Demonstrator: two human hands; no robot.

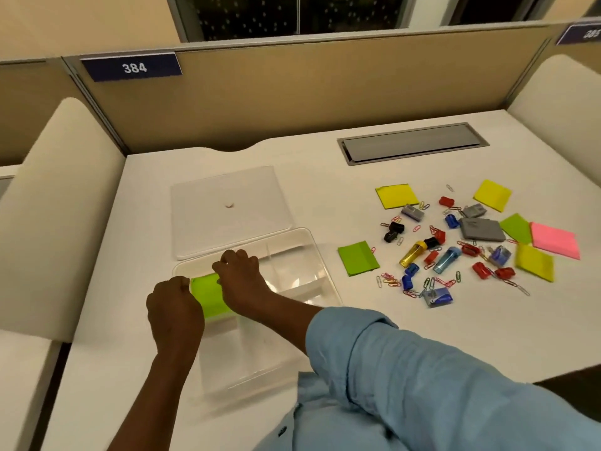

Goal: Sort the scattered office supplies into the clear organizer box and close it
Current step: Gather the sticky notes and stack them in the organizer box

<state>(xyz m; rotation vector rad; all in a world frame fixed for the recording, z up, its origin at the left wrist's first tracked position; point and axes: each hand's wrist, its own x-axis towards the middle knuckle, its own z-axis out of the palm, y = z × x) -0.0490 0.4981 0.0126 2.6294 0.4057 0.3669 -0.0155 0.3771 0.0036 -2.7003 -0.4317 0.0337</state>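
Head view | I see a green sticky pad (208,296) in the left compartment of the clear organizer box (320,255), on the counter (455,323) | right hand (242,281) grips its right edge | left hand (175,307) is curled at its left edge, hold unclear | lid (227,190) lies flat behind the box | loose supplies (481,229) are well to the right

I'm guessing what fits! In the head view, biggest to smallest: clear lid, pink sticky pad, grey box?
Largest: clear lid, by far.
Then pink sticky pad.
Smallest: grey box, only slightly smaller than the pad.
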